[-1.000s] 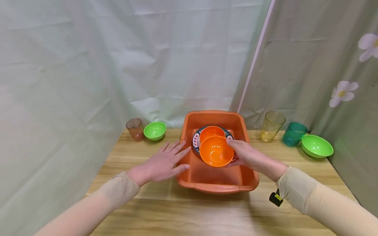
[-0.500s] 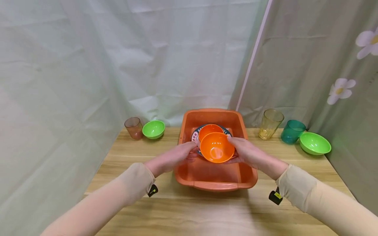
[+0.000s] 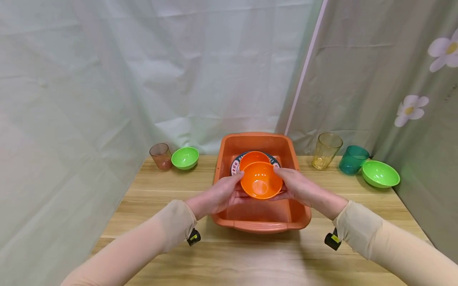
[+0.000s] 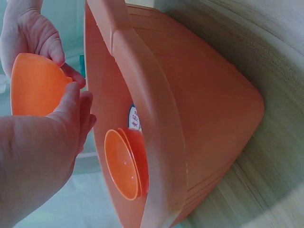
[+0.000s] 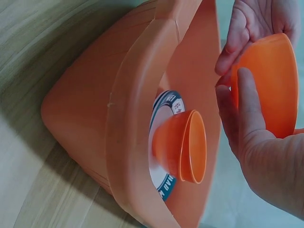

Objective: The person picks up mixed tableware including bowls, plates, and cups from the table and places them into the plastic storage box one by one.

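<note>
An orange bowl [image 3: 261,183] is held over an orange-brown plastic basin [image 3: 261,227], its inside facing up toward the head camera. My left hand [image 3: 222,194] grips it from the left, thumb at the rim and fingers under the side. From the right, my right hand [image 3: 299,185] grips the same bowl with its thumb at the rim and fingers along the outside. Inside the basin lies a patterned plate [image 3: 235,167]. On that plate sit nested orange bowls [image 5: 172,145], partly hidden behind the held bowl in the head view.
On the wooden table [image 3: 229,258], a brown tumbler [image 3: 162,157] and a green bowl [image 3: 185,158] stand left of the basin. Right of it are a yellow tumbler [image 3: 326,151], a teal cup [image 3: 353,159] and a larger green bowl [image 3: 380,174]. Curtains [image 3: 214,71] hang behind.
My left hand, spread at the basin's left rim a second ago, has moved right and now grips the orange bowl. The right hand has kept its hold, with the bowl over the basin.
</note>
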Tool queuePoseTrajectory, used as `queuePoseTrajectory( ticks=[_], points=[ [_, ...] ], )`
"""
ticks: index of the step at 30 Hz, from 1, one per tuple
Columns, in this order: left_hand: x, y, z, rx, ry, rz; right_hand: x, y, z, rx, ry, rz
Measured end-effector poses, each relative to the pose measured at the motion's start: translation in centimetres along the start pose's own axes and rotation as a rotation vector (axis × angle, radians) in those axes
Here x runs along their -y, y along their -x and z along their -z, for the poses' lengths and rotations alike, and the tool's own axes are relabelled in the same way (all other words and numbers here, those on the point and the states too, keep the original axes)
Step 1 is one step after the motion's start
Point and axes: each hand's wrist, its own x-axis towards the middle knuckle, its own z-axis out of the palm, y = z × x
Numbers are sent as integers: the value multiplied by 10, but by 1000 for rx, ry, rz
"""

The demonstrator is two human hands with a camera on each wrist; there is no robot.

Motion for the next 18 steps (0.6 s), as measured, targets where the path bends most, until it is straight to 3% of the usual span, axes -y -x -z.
queuePoseTrajectory(
  ticks=[18],
  points=[
    [0, 1, 0, 14, 16, 18, -5, -2, 2, 3, -7, -29]
  ],
)
